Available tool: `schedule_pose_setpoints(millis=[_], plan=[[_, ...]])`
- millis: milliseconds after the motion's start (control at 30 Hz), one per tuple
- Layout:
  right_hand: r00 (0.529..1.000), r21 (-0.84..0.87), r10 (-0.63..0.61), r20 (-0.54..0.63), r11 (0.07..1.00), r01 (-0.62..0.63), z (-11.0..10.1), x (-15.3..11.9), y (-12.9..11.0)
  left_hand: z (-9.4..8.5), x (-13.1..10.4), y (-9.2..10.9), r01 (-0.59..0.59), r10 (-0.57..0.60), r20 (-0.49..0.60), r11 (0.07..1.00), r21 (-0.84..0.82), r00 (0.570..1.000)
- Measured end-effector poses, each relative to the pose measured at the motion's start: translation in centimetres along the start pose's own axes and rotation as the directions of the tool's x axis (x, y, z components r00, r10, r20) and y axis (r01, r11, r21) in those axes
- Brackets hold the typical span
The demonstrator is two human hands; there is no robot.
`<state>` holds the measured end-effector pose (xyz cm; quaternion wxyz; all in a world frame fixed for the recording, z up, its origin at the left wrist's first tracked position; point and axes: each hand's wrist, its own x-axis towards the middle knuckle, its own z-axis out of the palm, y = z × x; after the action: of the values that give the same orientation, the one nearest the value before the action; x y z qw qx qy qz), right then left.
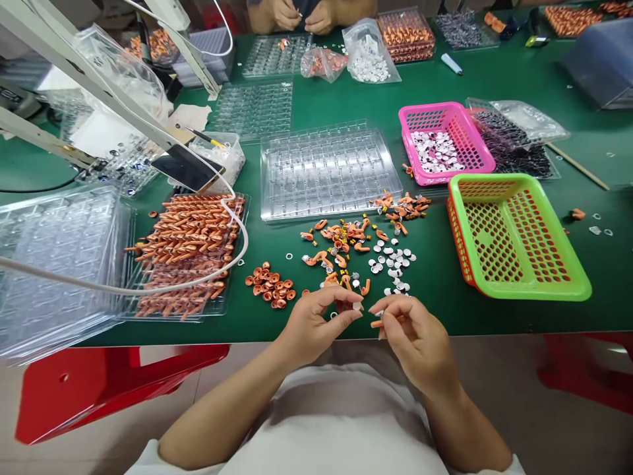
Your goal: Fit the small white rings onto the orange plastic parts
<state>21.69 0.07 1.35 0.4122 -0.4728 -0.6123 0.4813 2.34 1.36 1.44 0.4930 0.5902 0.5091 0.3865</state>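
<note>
My left hand [316, 323] pinches a small white disc [357, 306] between thumb and fingertips, near the table's front edge. Facing it, my right hand [418, 336] closes on a small orange plastic part [378, 324], whose stem sticks out toward the left; the fingers hide the rest. Just beyond both hands lie loose orange curved parts [346, 234] with yellow and clear bits among them. White discs [393, 264] are scattered above my right hand. To the left of my left hand is a small pile of copper-coloured cups [271, 285].
Clear trays [329, 171] lie beyond the parts. Stacked trays of orange stems [188, 251] stand at left under a white cable [237, 260]. Right are a green basket [568, 277] and a pink basket [482, 158] holding discs. Across the table, another person's hands [321, 16] work.
</note>
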Motion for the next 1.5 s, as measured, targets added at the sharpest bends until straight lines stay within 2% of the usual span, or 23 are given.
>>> schedule_pose_setpoints(millis=[167,433,633,833,1067,1500], plan=[[0.986,-0.083,0.135,0.101,0.989,-0.126,-0.4,1.5,-0.7,0.4,0.1,0.4,-0.094,0.093,0.012,0.996,0.007,0.996],[0.955,-0.059,0.238,0.18,0.971,-0.231,-0.2,2.1,-0.7,0.5,0.4,0.4,-0.214,0.213,0.032,0.976,0.05,0.977],[0.944,-0.046,0.265,0.198,0.964,-0.261,-0.3,2.3,-0.6,0.5,0.6,-0.1,-0.301,0.298,0.044,0.951,0.073,0.953],[0.937,-0.036,0.288,0.198,0.957,-0.287,-0.2,2.4,-0.6,0.4,0.6,-0.1,-0.289,0.286,0.043,0.954,0.076,0.957],[0.939,-0.051,0.273,0.21,0.962,-0.269,-0.2,2.4,-0.5,0.3,0.4,0.2,-0.179,0.178,0.028,0.981,0.071,0.984],[0.937,-0.064,0.274,0.215,0.962,-0.267,0.0,2.5,-0.6,0.6,0.3,-0.1,-0.254,0.254,0.011,0.964,0.075,0.967]])
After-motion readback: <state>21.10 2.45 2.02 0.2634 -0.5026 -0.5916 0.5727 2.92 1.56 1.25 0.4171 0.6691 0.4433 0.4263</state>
